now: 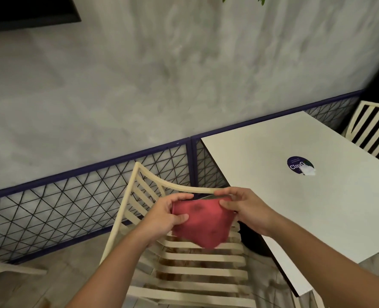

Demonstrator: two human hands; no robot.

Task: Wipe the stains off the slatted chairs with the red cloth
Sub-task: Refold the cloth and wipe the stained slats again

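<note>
A red cloth with a few dark smudges hangs in the air above a cream slatted chair. My left hand pinches the cloth's left edge and my right hand pinches its right upper corner, so the cloth is stretched between them. The chair's seat slats below carry brown stains. Its curved backrest rail runs just behind my hands. A second slatted chair stands at the far right, behind the table.
A white table with a round dark sticker stands right of the chair. A low blue-framed mesh fence runs along the grey wall. Part of another cream chair shows at the lower left.
</note>
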